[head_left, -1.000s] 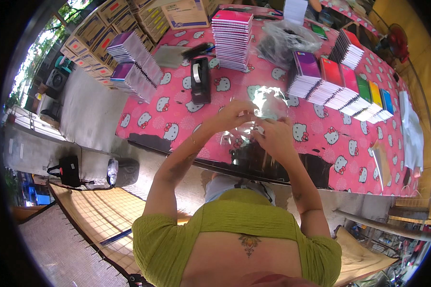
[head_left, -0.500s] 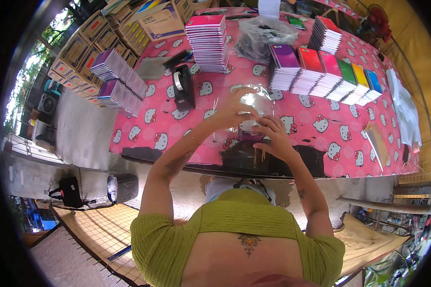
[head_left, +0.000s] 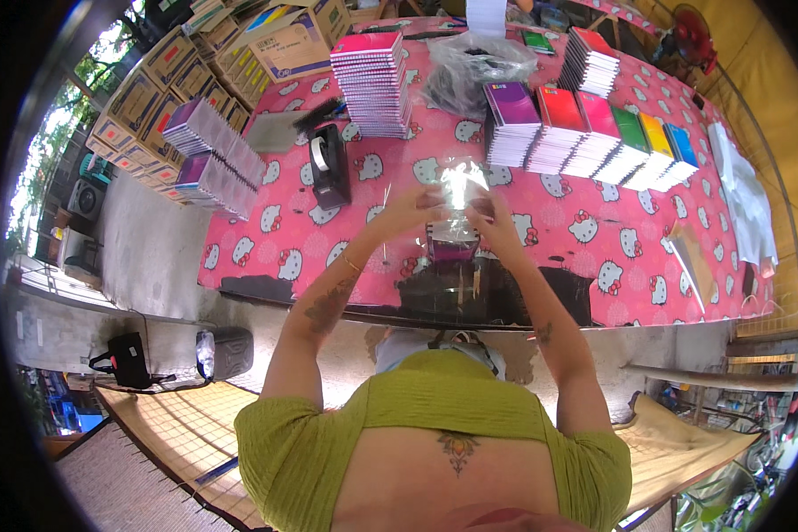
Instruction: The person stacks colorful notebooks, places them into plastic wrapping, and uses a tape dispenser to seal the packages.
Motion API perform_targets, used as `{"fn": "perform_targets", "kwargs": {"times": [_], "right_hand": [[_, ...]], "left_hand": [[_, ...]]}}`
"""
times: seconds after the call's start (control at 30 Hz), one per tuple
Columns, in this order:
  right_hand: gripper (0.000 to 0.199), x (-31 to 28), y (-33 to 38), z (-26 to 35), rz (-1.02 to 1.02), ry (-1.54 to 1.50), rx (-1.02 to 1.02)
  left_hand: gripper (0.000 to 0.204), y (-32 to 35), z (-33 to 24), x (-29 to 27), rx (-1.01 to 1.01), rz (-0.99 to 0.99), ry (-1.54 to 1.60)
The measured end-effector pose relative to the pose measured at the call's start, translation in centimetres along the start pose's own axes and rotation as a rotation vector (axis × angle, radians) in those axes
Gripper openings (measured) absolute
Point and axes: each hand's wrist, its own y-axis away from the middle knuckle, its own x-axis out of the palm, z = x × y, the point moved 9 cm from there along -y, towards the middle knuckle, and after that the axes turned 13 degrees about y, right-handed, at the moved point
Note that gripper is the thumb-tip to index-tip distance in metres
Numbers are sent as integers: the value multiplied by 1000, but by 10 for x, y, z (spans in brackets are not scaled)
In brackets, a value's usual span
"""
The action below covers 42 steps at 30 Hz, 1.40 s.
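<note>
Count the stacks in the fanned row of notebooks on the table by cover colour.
Purple stack: 1
Red stack: 1
Pink stack: 1
Green stack: 1
Yellow stack: 1
Blue stack: 1
Total: 6

hands (head_left: 457,208) holding clear bag (head_left: 459,191), pink table (head_left: 594,239)
</note>
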Motion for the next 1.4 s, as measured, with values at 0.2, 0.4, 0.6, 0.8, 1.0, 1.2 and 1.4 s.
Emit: {"fn": "perform_targets", "kwargs": {"times": [0.2,0.4,0.6,0.8,1.0,1.2,1.4], "right_hand": [[59,6,3,59,77,281,-414],[62,22,53,84,137,805,-554],[45,18,60,65,-124,682,-547],[46,16,57,81,-290,648,-456],[52,6,28,29,-24,163,-259],[47,10,28,13,-76,-34,-88],[42,15,26,22,-117,22,-126]], "left_hand": [[57,10,10,11,-30,171,-259],[36,69,-67,69,664,105,-1085],[29,58,-57,59,456,52,-863],[18,29,-57,49,285,-134,-852],[26,22,-61,67,410,-291,-1142],[41,-6,22,-13,-5,-214,-120],[36,105,-46,-211,191,-1143,-768]]}}
